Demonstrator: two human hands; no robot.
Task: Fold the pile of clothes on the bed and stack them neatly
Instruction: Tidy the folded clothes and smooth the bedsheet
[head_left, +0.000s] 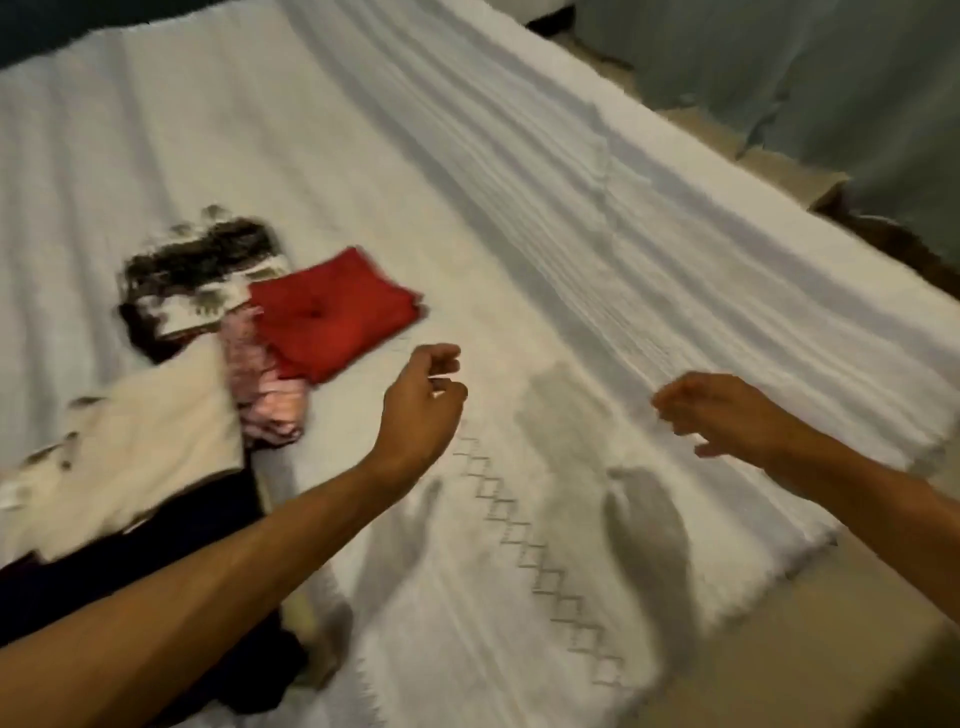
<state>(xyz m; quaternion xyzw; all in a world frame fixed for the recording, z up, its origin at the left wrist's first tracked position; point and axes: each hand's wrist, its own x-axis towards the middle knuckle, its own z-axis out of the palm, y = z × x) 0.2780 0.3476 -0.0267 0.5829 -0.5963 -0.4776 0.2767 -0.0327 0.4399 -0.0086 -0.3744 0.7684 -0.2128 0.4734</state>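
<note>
Several garments lie heaped at the left of the bed (519, 156): a dark navy piece (130, 571) nearest the edge, a cream one (140, 441) over it, a black-and-white patterned one (197, 275) further up, and a pink striped piece (265, 384) bunched beside them. Just right of that heap sits a red cloth (332, 322), folded flat on the white cover. The left hand (421, 400) hovers near the red cloth, fingers loosely curled, holding nothing. The right hand (727, 415) hangs over the ribbed part of the cover, fingers also loosely bent and empty. Both are blurred.
</note>
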